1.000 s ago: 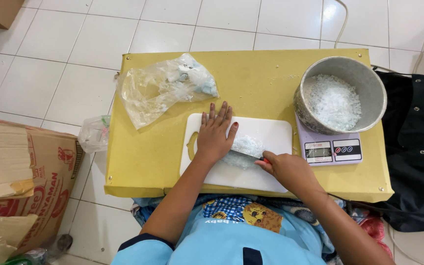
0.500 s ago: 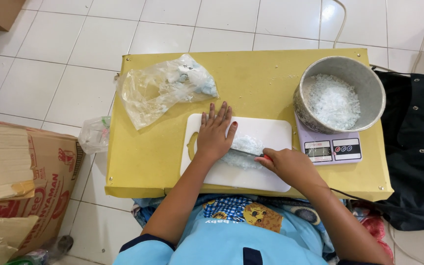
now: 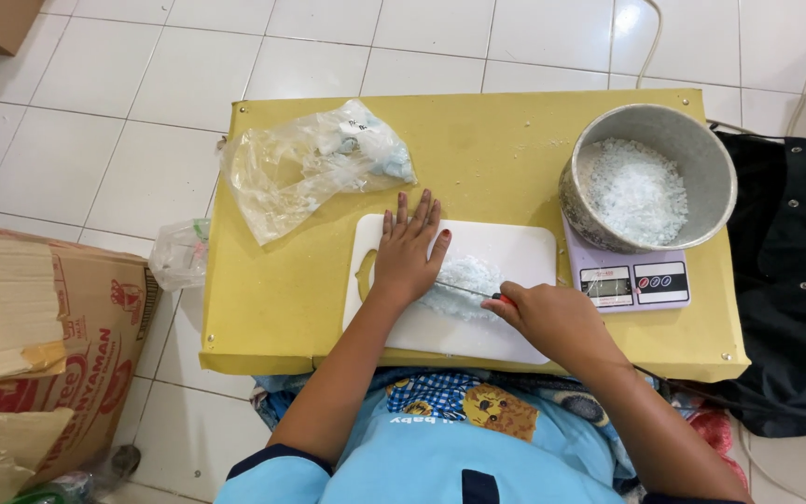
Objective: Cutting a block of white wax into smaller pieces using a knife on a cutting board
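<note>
— Hands first: what are they doing?
— Left hand (image 3: pixel 409 254) presses flat, fingers spread, on the white translucent lump (image 3: pixel 462 277) on the white plastic cutting board (image 3: pixel 524 254); right hand (image 3: pixel 552 319) grips a red-handled knife (image 3: pixel 478 293).
— Containers?
— Round metal bowl (image 3: pixel 692 149) holds white shreds, standing on a scale at the yellow table's (image 3: pixel 487 140) right edge.

My left hand (image 3: pixel 409 252) covers the knife (image 3: pixel 466 290) tip and part of the white pile (image 3: pixel 462 277). Right of the knife, the scale (image 3: pixel 629 277) screen is too small to read; the pot (image 3: pixel 647 177) hides its platform.
</note>
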